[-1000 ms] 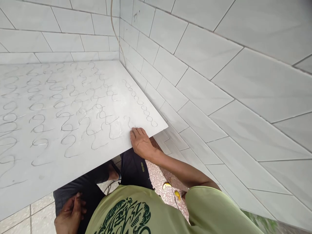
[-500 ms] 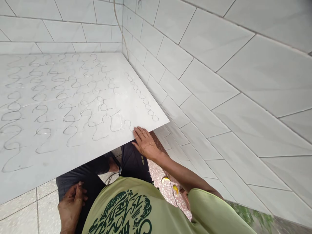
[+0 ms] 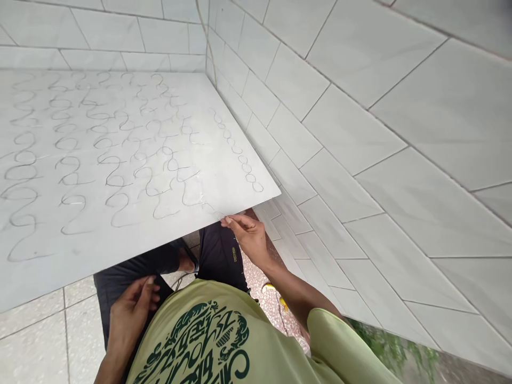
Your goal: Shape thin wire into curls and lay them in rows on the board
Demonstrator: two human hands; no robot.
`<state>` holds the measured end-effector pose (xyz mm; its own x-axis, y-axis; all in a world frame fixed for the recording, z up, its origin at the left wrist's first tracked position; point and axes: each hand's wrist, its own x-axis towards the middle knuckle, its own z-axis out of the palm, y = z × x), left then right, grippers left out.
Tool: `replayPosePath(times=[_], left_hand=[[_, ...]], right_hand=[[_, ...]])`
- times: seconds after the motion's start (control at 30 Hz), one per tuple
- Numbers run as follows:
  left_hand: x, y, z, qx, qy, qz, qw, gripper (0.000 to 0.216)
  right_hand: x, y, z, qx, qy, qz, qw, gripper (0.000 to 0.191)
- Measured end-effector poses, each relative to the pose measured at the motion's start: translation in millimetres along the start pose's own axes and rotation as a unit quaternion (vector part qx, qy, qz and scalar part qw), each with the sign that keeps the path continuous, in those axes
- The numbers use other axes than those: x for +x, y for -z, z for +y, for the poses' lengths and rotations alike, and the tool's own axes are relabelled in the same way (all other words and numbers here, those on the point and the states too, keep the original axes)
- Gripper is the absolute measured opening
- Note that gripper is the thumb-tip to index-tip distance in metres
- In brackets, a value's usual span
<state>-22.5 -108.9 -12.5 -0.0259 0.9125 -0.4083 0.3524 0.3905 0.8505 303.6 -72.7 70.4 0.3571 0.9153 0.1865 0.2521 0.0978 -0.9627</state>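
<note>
A large pale tile (image 3: 120, 160) with thin grey squiggles of adhesive drawn over its face lies tilted in front of me, its far corner close to the tiled walls. My right hand (image 3: 248, 236) is at the tile's near edge by the right corner, fingers bent and pinched on that edge. My left hand (image 3: 130, 312) is low by my left thigh against dark trousers (image 3: 218, 256), its fingers curled round a dark flat thing (image 3: 162, 288) that I cannot identify.
White marbled wall tiles (image 3: 360, 133) close off the right side and the back. A thin cable (image 3: 208, 42) runs down the wall corner. A speckled reddish floor (image 3: 256, 290) with yellow bits (image 3: 282, 303) shows below the tile, and pale floor tiles (image 3: 40, 330) lie at lower left.
My right hand slid off the tile's top face to its near edge and its fingers bent. My left hand rose along the thigh. The view tipped downward.
</note>
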Motion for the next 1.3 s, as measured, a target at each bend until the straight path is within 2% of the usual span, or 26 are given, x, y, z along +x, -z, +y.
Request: replayPosePath(times=[0.07, 0.17, 0.23, 0.3, 0.37, 0.5, 0.67, 0.77, 0.87, 0.97, 1.07, 1.3], left_hand=[[-8.1, -7.4, 35.8, -0.018, -0.035, -0.027, 0.999, 0.05], [-10.6, -17.3, 86.8, -0.069, -0.08, -0.025, 0.994, 0.048], [-6.4, -21.9, 109.7, -0.114, -0.086, -0.051, 0.988, 0.051], [-0.8, -24.9, 121.1, -0.157, -0.09, -0.096, 0.979, 0.052], [4.1, -26.9, 123.7, -0.196, -0.096, -0.115, 0.969, 0.047], [10.9, -27.3, 120.5, -0.238, -0.113, -0.08, 0.961, 0.038], [16.9, -19.0, 122.0, -0.23, -0.129, -0.041, 0.964, 0.035], [19.3, -12.1, 125.9, -0.205, -0.143, -0.036, 0.968, 0.035], [21.4, -7.0, 130.7, -0.163, -0.153, -0.06, 0.973, 0.034], [24.9, -4.8, 134.3, -0.124, -0.158, -0.112, 0.973, 0.035], [29.7, -5.3, 135.0, -0.102, -0.164, -0.158, 0.968, 0.035], [37.1, -9.3, 129.7, -0.164, -0.129, -0.147, 0.967, 0.043]], right_hand=[[-6.0, -8.7, -13.5, 0.081, -0.087, -0.018, 0.993, 0.022], [-12.4, -21.7, -23.1, 0.142, -0.147, -0.058, 0.977, 0.025], [-16.5, -30.8, -24.0, 0.167, -0.167, -0.07, 0.969, 0.025], [-20.5, -40.0, -22.8, 0.186, -0.179, -0.077, 0.963, 0.025], [-23.9, -48.9, -20.8, 0.197, -0.187, -0.083, 0.959, 0.026], [-29.3, -62.6, -16.8, 0.213, -0.198, -0.107, 0.951, 0.026], [-35.0, -67.6, -17.0, 0.215, -0.196, -0.197, 0.936, 0.025], [-30.4, -66.1, -22.7, 0.18, -0.17, -0.231, 0.941, 0.027], [-18.2, -66.5, -28.9, 0.147, -0.144, -0.26, 0.943, 0.031], [-5.6, -70.8, -30.1, 0.127, -0.135, -0.315, 0.931, 0.032], [0.4, -76.9, -25.9, 0.122, -0.14, -0.339, 0.922, 0.034], [-3.5, -84.9, -17.6, 0.147, -0.171, -0.315, 0.922, 0.038]])
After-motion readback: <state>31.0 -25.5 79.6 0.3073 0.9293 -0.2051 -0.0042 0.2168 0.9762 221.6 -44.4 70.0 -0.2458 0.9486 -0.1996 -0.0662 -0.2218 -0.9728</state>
